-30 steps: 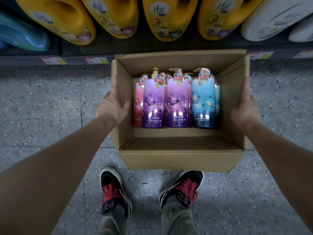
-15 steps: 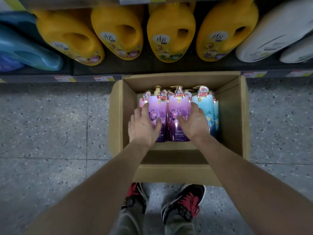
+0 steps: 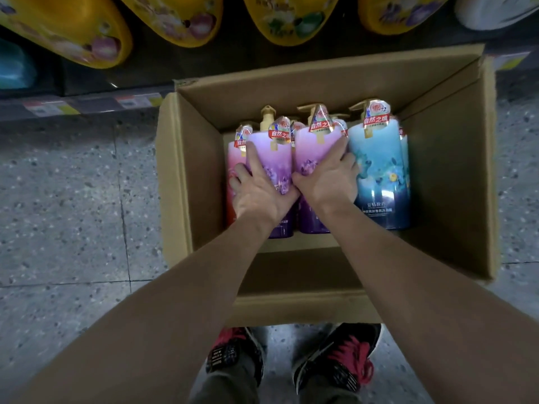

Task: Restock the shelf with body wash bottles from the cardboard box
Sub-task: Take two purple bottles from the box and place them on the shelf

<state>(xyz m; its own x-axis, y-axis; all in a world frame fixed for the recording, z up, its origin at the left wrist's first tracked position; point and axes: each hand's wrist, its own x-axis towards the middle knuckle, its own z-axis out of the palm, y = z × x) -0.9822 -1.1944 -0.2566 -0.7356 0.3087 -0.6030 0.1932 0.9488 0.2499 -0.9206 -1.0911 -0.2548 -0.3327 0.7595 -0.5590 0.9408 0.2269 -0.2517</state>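
Left hand [image 3: 259, 193] grips the left purple bottle [image 3: 272, 154], fingers wrapped round its left edge and thumb on the front. Right hand [image 3: 329, 182] grips the right purple bottle [image 3: 313, 147] the same way, mirrored: fingers on its right edge, thumb at the left. The thumbs are nearly touching between the two bottles.

Both bottles stand upright inside the open cardboard box [image 3: 189, 176], in the front row between a pink bottle [image 3: 234, 160] on the left and a blue bottle [image 3: 379, 170] on the right. More pump tops show behind them.

The box sits on a grey speckled tile floor [image 3: 73, 199], pushed up against the bottom shelf [image 3: 131, 72]. The person's black and red shoes [image 3: 344, 363] are just in front of the box.

On the shelf is a row of yellow jugs [image 3: 73, 27] with flower prints, with a teal jug [image 3: 14, 68] at far left and a white jug [image 3: 495, 10] at far right. Price tags [image 3: 140, 100] run along the shelf edge, too blurred to read.

The neck tags [image 3: 376, 119] on the bottles carry a red band reading 自然之境, and "72" shows on the blue bottle's tag. The white Chinese print low on the blue bottle is not clearly legible.
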